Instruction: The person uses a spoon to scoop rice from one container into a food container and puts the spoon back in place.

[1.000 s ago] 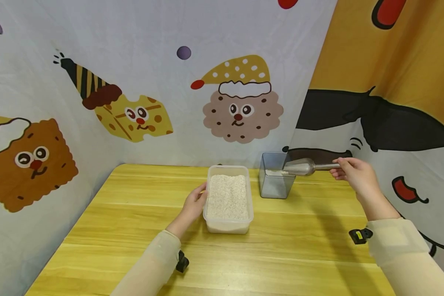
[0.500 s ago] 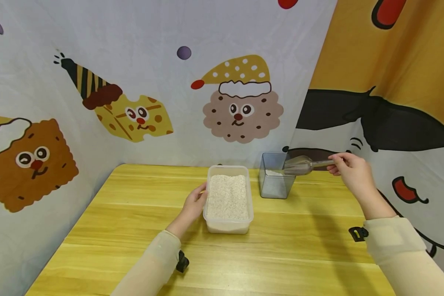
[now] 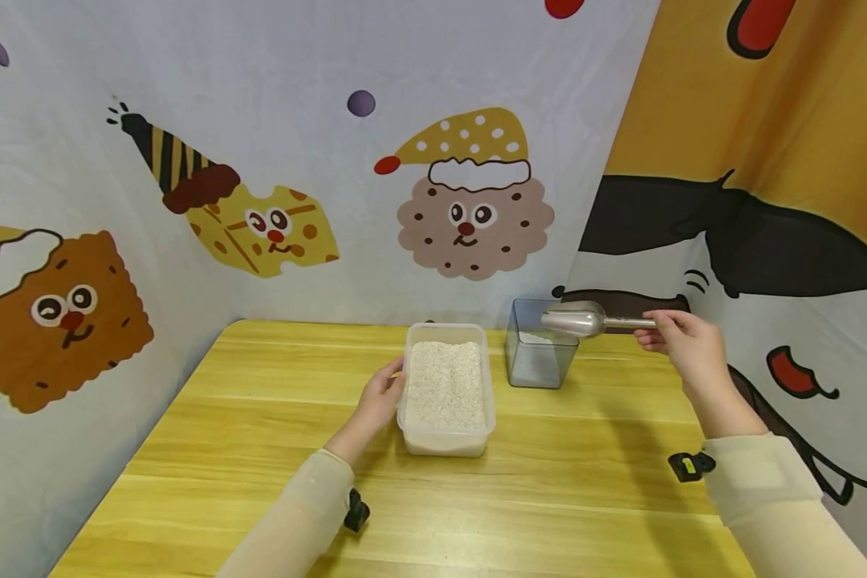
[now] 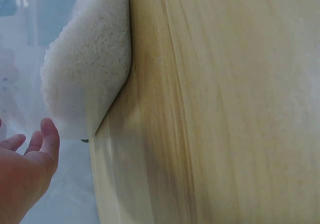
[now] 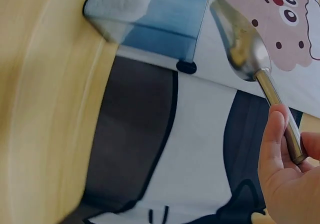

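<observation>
A clear plastic container [image 3: 449,440] full of white rice [image 3: 444,385] stands on the table. My left hand [image 3: 377,404] rests against its left wall; in the left wrist view the fingers [image 4: 50,134] lie loosely beside the clear wall. To the right stands a smoky, see-through square bin [image 3: 538,371] with some rice low inside it. My right hand [image 3: 697,345] pinches the handle of a metal scoop [image 3: 576,319], held nearly level with its head over the bin's opening. In the right wrist view, thumb and fingers wrap the end of the handle, and the scoop head [image 5: 244,46] looks empty.
The wooden table [image 3: 274,482] ends at the back against a cartoon-printed cloth [image 3: 296,160], close behind both containers. A second printed cloth [image 3: 751,337] hangs along the right side, near my right hand.
The scoop, which dipped into the bin and then turned darker side out, has risen slightly and shifted left over the bin. My left hand and the rice container stay put.
</observation>
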Motion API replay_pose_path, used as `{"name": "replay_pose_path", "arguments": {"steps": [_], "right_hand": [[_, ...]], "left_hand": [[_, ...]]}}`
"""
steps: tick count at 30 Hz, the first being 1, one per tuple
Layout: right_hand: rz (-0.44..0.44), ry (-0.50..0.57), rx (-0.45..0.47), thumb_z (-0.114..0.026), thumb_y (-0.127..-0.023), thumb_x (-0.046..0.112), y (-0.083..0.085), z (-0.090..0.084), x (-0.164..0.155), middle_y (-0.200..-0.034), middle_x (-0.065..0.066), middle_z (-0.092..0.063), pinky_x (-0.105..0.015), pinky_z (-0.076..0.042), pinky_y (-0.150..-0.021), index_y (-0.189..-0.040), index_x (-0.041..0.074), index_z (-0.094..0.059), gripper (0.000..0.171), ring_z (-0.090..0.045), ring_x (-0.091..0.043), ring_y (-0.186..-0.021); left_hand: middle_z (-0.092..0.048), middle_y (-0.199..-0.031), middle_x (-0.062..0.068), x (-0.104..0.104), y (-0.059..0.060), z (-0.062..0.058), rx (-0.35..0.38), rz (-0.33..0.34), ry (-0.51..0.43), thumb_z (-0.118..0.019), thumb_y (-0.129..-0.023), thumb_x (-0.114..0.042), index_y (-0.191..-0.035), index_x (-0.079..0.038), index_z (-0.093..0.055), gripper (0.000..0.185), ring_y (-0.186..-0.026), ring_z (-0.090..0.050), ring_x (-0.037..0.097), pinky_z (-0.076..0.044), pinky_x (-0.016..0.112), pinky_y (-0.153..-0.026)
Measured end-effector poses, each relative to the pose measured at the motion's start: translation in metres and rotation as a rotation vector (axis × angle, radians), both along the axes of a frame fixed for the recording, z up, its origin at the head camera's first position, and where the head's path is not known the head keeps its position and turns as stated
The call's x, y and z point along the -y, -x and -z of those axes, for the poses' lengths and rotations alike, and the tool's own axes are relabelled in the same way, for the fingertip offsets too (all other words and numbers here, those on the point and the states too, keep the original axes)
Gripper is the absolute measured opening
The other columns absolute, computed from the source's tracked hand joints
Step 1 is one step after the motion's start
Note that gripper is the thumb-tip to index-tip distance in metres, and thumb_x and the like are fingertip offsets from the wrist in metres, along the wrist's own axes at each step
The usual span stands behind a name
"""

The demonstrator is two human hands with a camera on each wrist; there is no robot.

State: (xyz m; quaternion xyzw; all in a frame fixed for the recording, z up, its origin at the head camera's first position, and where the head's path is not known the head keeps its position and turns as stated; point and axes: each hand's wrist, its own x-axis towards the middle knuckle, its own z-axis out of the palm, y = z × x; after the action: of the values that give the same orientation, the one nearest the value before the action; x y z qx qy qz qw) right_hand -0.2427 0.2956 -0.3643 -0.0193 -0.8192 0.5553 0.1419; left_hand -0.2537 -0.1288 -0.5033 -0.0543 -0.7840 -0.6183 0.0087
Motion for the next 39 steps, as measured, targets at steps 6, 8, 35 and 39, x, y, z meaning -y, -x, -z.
{"name": "replay_pose_path", "arguments": {"steps": [6, 8, 35, 39], "right_hand": [[-0.066, 0.357, 0.054, -0.049, -0.098, 0.028, -0.003, 0.015, 0.002, -0.077, 0.008, -0.071, -0.016, -0.055, -0.065, -0.1, 0.012, -0.06, 0.02, -0.068, -0.005, -0.069], [-0.088, 0.418, 0.061, -0.051, -0.097, 0.029, -0.004, 0.02, 0.003, -0.078, 0.006, -0.072, -0.017, -0.056, -0.066, -0.1, 0.012, -0.061, 0.02, -0.068, -0.006, -0.07], [-0.21, 0.399, -0.151, -0.051, -0.097, 0.018, -0.012, 0.068, 0.085, -0.08, 0.001, -0.072, -0.021, -0.057, -0.069, -0.112, -0.019, -0.053, 0.04, -0.068, -0.007, -0.074], [-0.225, 0.232, -0.217, -0.05, -0.098, 0.014, -0.011, 0.074, 0.102, -0.082, -0.007, -0.072, -0.021, -0.057, -0.069, -0.11, -0.017, -0.057, 0.034, -0.068, -0.007, -0.072]], "left_hand": [[-0.044, -0.143, 0.019, 0.001, 0.001, 0.001, 0.0, 0.006, 0.004, -0.043, -0.102, -0.017, -0.144, -0.003, -0.037, 0.045, -0.12, -0.052, 0.036, -0.05, 0.045, -0.094], [-0.042, -0.143, 0.021, 0.001, 0.002, 0.001, -0.007, 0.015, 0.001, -0.042, -0.102, -0.015, -0.145, -0.001, -0.035, 0.046, -0.121, -0.051, 0.038, -0.05, 0.046, -0.094], [-0.046, -0.141, 0.018, -0.001, 0.002, 0.003, -0.019, -0.003, -0.005, -0.044, -0.101, -0.016, -0.144, -0.003, -0.038, 0.045, -0.119, -0.053, 0.035, -0.051, 0.043, -0.093], [-0.046, -0.141, 0.017, -0.001, 0.001, 0.002, -0.013, -0.004, -0.003, -0.043, -0.102, -0.016, -0.144, -0.003, -0.039, 0.044, -0.119, -0.053, 0.035, -0.051, 0.043, -0.093]]}}
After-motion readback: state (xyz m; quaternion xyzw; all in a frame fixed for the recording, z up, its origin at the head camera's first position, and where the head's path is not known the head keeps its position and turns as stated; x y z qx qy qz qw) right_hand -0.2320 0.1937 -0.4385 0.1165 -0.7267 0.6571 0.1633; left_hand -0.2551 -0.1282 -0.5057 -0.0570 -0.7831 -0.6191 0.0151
